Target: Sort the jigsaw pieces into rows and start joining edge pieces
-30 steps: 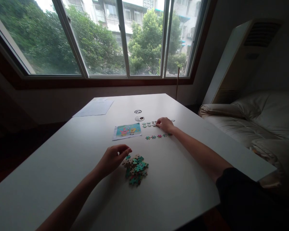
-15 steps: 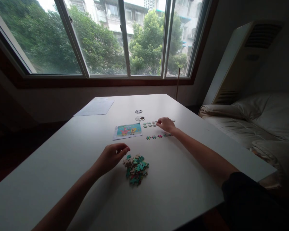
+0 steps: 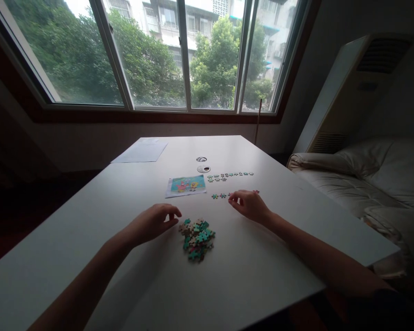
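1) Expect light, stiff card in jigsaw pieces [image 3: 198, 239], likely a little slick; pinch by opposite edges, sparing the thin knobs
2) Found in a loose pile on the white table [image 3: 248, 266], also in far rows [image 3: 231, 174] and a near row [image 3: 215, 196]
3) Coloured mostly teal, some beige and pinkish red
4) Noted left hand [image 3: 154, 222] loosely curled beside pile, thumb and fingertips parted, seemingly empty; right hand [image 3: 250, 205] bent over near row, cannot tell if pinching anything

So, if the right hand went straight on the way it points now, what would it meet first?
Probably the nearer row of puzzle pieces, just ahead of the right hand; the printed picture lies beyond. The hand's height is unclear, so it might pass over them.
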A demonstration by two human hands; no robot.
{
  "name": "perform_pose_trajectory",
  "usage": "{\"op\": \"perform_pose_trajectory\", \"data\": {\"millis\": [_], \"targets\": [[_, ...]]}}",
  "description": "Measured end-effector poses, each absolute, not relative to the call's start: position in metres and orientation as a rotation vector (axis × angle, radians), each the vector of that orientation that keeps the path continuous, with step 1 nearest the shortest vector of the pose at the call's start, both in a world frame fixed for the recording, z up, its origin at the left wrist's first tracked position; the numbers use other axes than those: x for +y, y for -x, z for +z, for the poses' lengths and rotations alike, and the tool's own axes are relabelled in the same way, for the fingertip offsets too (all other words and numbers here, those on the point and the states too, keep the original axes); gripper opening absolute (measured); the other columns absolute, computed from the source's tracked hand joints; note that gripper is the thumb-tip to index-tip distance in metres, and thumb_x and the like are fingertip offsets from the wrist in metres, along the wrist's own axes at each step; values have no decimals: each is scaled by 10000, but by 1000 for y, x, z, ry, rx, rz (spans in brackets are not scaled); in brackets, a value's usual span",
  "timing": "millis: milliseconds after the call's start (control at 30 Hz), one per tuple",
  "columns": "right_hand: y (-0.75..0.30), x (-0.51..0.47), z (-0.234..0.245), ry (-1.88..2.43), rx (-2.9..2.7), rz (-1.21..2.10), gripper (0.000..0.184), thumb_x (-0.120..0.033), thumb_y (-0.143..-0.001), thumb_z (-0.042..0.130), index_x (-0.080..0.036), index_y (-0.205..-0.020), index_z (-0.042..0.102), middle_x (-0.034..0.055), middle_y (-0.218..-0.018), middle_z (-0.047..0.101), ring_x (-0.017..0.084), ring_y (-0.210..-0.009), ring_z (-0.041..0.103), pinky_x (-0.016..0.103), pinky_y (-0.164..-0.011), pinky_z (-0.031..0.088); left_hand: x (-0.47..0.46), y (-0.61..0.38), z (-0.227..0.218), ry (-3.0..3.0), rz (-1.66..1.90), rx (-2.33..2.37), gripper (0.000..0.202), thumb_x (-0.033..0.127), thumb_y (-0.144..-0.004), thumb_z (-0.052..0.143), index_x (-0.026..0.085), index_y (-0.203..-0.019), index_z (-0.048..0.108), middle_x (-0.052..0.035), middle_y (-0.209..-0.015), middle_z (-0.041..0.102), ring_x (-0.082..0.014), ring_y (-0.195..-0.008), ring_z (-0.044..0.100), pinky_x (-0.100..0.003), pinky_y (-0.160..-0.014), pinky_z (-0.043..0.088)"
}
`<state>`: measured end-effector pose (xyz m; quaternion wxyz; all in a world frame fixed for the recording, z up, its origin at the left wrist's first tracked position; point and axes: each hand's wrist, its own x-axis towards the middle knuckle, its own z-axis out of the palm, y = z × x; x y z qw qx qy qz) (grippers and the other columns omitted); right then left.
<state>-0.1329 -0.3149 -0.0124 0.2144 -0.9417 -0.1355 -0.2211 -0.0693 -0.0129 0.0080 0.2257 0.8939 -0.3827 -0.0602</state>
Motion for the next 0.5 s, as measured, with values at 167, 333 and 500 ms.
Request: {"op": "perform_pose_trajectory", "data": {"millis": [167,333,500], "targets": [[135,-310,-17,2571,-383,-602,101,-244,-782,525,-191,-770,610,-15,-689,616,66,-511,500,187,-542,378,-15,73,6,-2453,-246,-1144,288,340,-793,465,254,-1025,612,-39,-831,624,-164,-702,565,-232,-612,415],[137,-302,-19,2557,-425,-582,98,-236,-781,520,-199,-767,610,-24,-680,613,64,-515,506,189,-571,389,-21,79,8,-2404,-325,-1164,303,387,-797,459,255,-1006,636,-64,-906,599,-173,-720,579,-244,-639,430],[139,-302,-20,2544,-439,-583,99,-231,-783,514,-197,-761,605,-30,-666,611,59,-513,508,184,-577,392,-19,77,8,-2531,-223,-1179,294,301,-824,396,270,-1006,625,-59,-961,590,-186,-793,582,-259,-666,436]]}}
